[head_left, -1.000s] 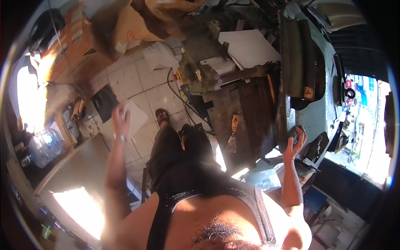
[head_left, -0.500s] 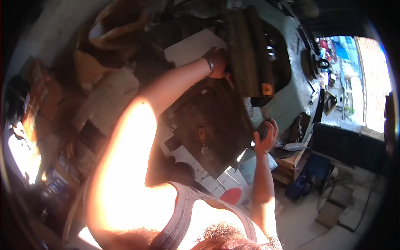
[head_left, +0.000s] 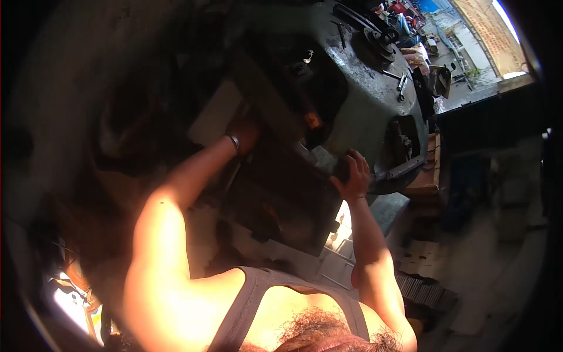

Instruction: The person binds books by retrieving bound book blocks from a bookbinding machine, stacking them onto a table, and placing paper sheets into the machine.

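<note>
My left hand, with a metal band at the wrist, reaches into deep shade beside a dark upright machine part. Its fingers are too dark to read, and I cannot tell whether they grip anything. My right hand is cupped round a dark rounded knob-like part at the near edge of the greenish metal worktop. Thumb and fingers lie on either side of that part. A dark flat panel spans the space between my arms. An orange label marks the machine.
Spanners and a dark round metal piece lie on the worktop. A recess in it holds small metal bits. A pale board stands behind my left hand. Below the worktop is a wooden drawer; a bright doorway opens at upper right.
The view has turned, so the worktop and both hands appear farther left, with the left hand lower. The picture is darker. Both hands keep their places on the machine.
</note>
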The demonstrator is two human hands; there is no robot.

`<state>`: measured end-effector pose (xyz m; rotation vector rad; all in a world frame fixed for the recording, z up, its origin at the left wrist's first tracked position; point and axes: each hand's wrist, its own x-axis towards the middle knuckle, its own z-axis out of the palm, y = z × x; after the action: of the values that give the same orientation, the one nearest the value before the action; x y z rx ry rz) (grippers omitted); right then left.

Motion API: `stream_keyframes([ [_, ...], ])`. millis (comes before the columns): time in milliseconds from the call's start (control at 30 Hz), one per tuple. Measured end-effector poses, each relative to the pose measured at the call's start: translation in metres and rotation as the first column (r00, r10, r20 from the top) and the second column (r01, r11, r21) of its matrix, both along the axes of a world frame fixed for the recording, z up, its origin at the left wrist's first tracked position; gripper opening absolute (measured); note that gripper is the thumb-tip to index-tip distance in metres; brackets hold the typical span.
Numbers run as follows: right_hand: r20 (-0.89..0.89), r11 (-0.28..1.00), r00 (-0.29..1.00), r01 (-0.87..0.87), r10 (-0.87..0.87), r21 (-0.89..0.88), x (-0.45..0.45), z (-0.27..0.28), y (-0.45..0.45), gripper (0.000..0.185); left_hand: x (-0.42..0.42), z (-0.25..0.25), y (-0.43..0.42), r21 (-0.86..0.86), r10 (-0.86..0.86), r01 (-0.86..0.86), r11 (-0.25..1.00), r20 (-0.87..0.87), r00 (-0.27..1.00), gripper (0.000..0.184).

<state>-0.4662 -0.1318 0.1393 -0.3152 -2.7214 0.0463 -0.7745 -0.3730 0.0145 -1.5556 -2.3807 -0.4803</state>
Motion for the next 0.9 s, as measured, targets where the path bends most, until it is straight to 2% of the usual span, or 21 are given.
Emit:
stream_keyframes([
  [67, 0.001, 1.0, 1.0, 0.016, -0.016, 0.001, 0.0, 0.002, 0.0, 0.074, 0.007, -0.014, 0.001, -0.133, 0.042, -0.045, 0.99, -0.021, 0.999, 0.053],
  [133, 0.023, 0.999, 0.999, 0.044, -0.044, -0.005, -0.001, 0.002, -0.003, 0.075, -0.003, -0.017, 0.003, -0.325, 0.099, -0.056, 0.944, 0.116, 0.988, 0.05],
  [200, 0.027, 0.999, 0.999, 0.043, -0.043, -0.002, 0.0, 0.001, -0.003, 0.075, -0.002, 0.022, 0.006, -0.538, 0.218, 0.029, 0.843, 0.391, 0.894, 0.042],
  [267, 0.027, 0.999, 0.999, 0.045, -0.045, 0.007, -0.001, 0.0, -0.002, 0.075, -0.008, 0.01, 0.01, -0.296, 0.305, -0.189, 0.936, 0.42, 0.854, 0.036],
  [300, 0.016, 0.999, 0.999, 0.044, -0.044, 0.004, -0.001, -0.001, -0.003, 0.075, -0.01, -0.001, 0.013, -0.163, 0.336, -0.294, 0.942, 0.446, 0.83, 0.034],
  [400, -0.004, 0.999, 0.999, 0.039, -0.039, 0.002, -0.002, 0.0, -0.002, 0.075, -0.021, -0.016, 0.023, -0.038, 0.32, -0.342, 0.939, 0.465, 0.825, 0.035],
  [500, -0.003, 1.0, 1.0, 0.02, -0.02, -0.016, -0.001, 0.001, -0.005, 0.075, -0.034, -0.04, 0.028, 0.179, 0.25, -0.381, 0.907, 0.498, 0.83, 0.035],
  [600, -0.005, 1.0, 1.0, 0.009, -0.009, -0.012, -0.003, 0.005, -0.007, 0.075, -0.046, -0.033, 0.033, 0.05, 0.264, -0.343, 0.938, 0.539, 0.8, 0.038],
  [700, -0.006, 1.0, 1.0, 0.013, -0.013, 0.016, -0.004, 0.0, -0.003, 0.075, -0.051, -0.053, 0.044, 0.069, 0.335, -0.417, 0.906, 0.485, 0.808, 0.038],
  [800, 0.0, 1.0, 1.0, 0.014, -0.014, 0.005, -0.001, -0.004, -0.003, 0.076, -0.05, -0.053, 0.043, 0.178, 0.3, -0.402, 0.898, 0.421, 0.856, 0.036],
  [900, -0.001, 1.0, 1.0, 0.019, -0.018, 0.01, 0.0, -0.006, 0.002, 0.076, -0.028, -0.02, 0.022, 0.247, 0.336, -0.571, 0.783, 0.605, 0.721, 0.032],
])
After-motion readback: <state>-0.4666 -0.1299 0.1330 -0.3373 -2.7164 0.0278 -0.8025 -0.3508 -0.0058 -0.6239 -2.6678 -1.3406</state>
